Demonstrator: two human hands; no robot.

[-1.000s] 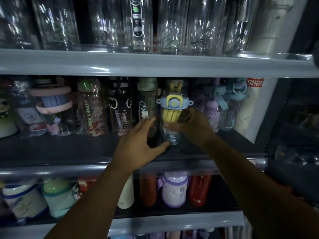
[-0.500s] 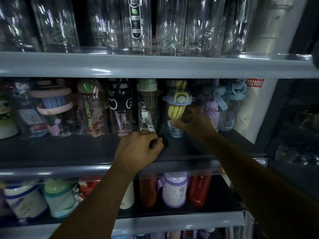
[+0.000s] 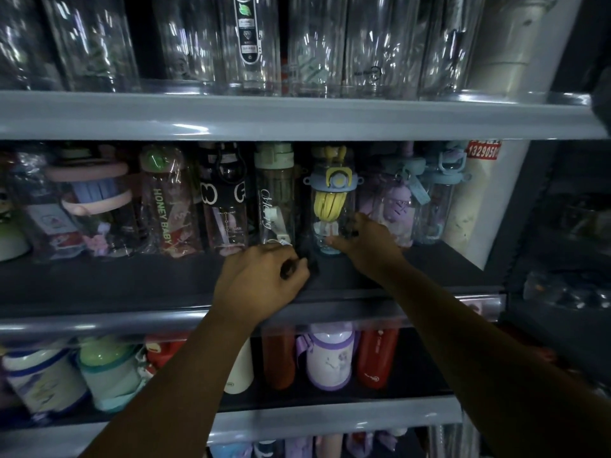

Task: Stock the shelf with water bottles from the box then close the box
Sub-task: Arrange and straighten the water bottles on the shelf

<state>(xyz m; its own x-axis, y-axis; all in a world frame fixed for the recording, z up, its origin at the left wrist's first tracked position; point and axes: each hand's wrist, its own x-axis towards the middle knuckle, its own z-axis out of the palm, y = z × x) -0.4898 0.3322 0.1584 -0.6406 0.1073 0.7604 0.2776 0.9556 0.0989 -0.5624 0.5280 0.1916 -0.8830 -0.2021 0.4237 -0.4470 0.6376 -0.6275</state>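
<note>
A clear water bottle (image 3: 331, 206) with a blue lid and a yellow strap inside stands upright far back on the middle shelf (image 3: 132, 285). It sits between a green-capped clear bottle (image 3: 275, 200) and a purple bottle (image 3: 395, 206). My right hand (image 3: 363, 247) grips its lower part, thumb on the front and fingers round the right side. My left hand (image 3: 261, 280) rests curled on the shelf in front of the green-capped bottle, fingers closed; whether something dark lies under them is unclear. The box is out of view.
The middle shelf holds a full row of wrapped bottles, with bare dark shelf in front of them. Tall clear bottles (image 3: 248, 44) fill the upper shelf. Red, purple and white flasks (image 3: 329, 357) stand on the lower shelf. A white pillar (image 3: 476, 206) bounds the right side.
The blue-lidded bottle has gone further back into the row, pushed by my right hand. My left hand has left the bottle, dropped to the shelf and curled shut.
</note>
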